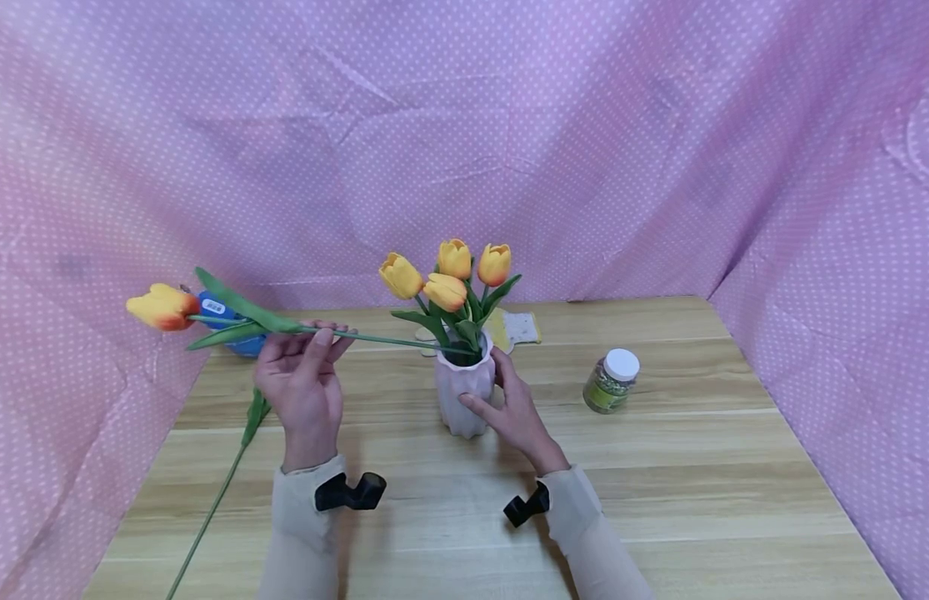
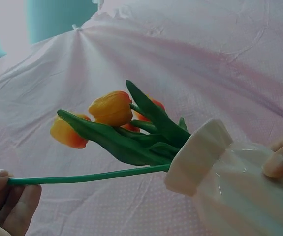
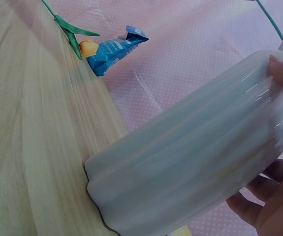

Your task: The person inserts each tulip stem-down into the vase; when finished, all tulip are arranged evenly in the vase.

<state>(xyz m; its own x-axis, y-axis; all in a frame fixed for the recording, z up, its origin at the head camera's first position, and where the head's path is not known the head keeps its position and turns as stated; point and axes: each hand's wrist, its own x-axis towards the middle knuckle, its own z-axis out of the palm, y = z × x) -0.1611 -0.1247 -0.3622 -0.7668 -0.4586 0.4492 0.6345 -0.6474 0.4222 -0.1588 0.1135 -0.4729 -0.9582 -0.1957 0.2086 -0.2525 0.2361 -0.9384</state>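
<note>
while the left hand [image 1: 302, 392] pinches the long green stem of one tulip [image 1: 164, 307] between thumb and fingers, the flower lies almost flat in the air, its orange-yellow head far out to the left and the thin end of the stem reaching the mouth of the vase [image 1: 465, 392]. in the left wrist view the stem [image 2: 87, 177] runs straight from the fingers [image 2: 11, 206] to the white rim of the vase, so i judge it is stiff enough to be steered, maybe with wire inside, and very light. the head is the heavier end, so a grip near the middle of the stem, just under the leaves, looks to me the best place; a grip on the leaves or the petals could bend them.

the right hand [image 1: 512, 408] is wrapped around the side of the vase, fingers and thumb curled on the ribbed body, and it steadies the vase where it stands on the wooden table [image 1: 696, 500]. the surface shines in the right wrist view, so i think the vase [image 3: 190, 157] is glazed, hard, a little slippery and breakable, and top-heavy with four tulips [image 1: 449, 279] already standing in it.

another stem [image 1: 217, 500] lies on the table at the left. a small jar [image 1: 612, 381] with a white lid stands well apart to the right.
</note>
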